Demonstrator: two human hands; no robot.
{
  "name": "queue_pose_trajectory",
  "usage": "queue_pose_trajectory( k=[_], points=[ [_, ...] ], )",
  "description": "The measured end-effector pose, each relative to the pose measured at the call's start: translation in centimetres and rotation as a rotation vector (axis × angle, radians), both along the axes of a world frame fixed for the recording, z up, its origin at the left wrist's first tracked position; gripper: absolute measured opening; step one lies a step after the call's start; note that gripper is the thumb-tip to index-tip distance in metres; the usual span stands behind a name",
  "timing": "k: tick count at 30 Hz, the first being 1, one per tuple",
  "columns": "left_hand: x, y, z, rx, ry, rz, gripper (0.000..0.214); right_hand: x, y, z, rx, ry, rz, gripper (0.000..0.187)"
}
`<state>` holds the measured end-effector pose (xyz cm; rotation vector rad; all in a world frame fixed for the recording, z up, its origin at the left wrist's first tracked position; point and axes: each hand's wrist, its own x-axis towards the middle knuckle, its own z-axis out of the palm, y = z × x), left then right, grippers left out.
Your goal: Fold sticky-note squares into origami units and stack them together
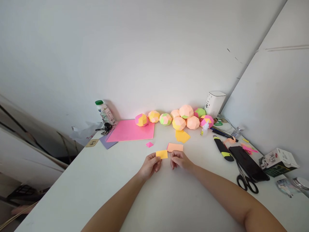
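Observation:
A small yellow-orange paper rectangle [162, 154] is pinched between the thumb and fingers of my left hand [149, 165], held just above the desk. Close to its right edge, a small gap away, is my right hand [180, 160], its fingers curled in with nothing visible in them. Just behind the right hand lies a stack of peach paper slips [175, 147] with a pink edge showing. A small folded pink paper piece [149, 144] rests behind my left hand. Farther back are loose yellow-orange papers [182, 137].
Several faceted paper balls [186, 111] line the wall, one on a pink sheet [130, 132]. A bottle [105, 111] and keys [107, 128] stand left. At right lie a utility knife [223, 149], scissors [246, 182], a phone [248, 163], a carton [277, 162] and a glue bottle [204, 128].

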<state>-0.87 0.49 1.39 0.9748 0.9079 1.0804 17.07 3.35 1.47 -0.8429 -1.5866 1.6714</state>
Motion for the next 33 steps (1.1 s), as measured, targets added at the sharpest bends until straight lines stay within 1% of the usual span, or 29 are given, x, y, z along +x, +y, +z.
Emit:
queue_pose_trajectory(
  k=[1, 3, 4, 8, 13, 16, 20, 26, 29, 33],
  points=[
    [-0.1, 0.0, 0.0, -0.002, -0.015, 0.012, 0.028, 0.0, 0.0, 0.1, -0.003, 0.021, -0.007, 0.011],
    [-0.1, 0.0, -0.1, 0.002, -0.023, 0.002, 0.027, 0.0, -0.1, 0.1, 0.006, 0.034, -0.005, 0.010],
    [-0.1, 0.0, -0.2, 0.009, -0.017, -0.013, 0.027, -0.1, -0.1, 0.1, 0.015, 0.024, 0.001, 0.010],
    [0.1, -0.2, -0.5, 0.056, 0.052, -0.097, 0.025, -0.1, -0.2, -0.5, 0.042, -0.057, 0.036, 0.021],
    [0.3, -0.4, -0.5, 0.088, 0.105, -0.139, 0.022, -0.2, -0.2, -0.9, 0.062, -0.076, 0.066, 0.018],
    [0.3, -0.5, -0.5, 0.067, 0.091, -0.138, 0.021, -0.2, -0.2, -0.6, 0.053, -0.067, 0.062, 0.015],
    [0.2, -0.3, -0.8, 0.037, 0.037, -0.100, 0.020, -0.1, -0.2, -0.1, 0.033, -0.040, 0.032, 0.011],
    [-0.1, -0.1, -0.5, 0.028, -0.091, -0.012, 0.022, -0.1, 0.2, -0.2, 0.014, 0.021, -0.044, 0.019],
    [0.0, -0.1, -0.4, 0.026, -0.090, -0.036, 0.026, -0.2, 0.1, -0.6, 0.062, -0.029, -0.040, 0.023],
    [0.1, -0.2, -0.6, 0.052, -0.039, -0.081, 0.028, -0.4, -0.1, -1.0, 0.102, -0.086, -0.070, 0.028]
  ],
)
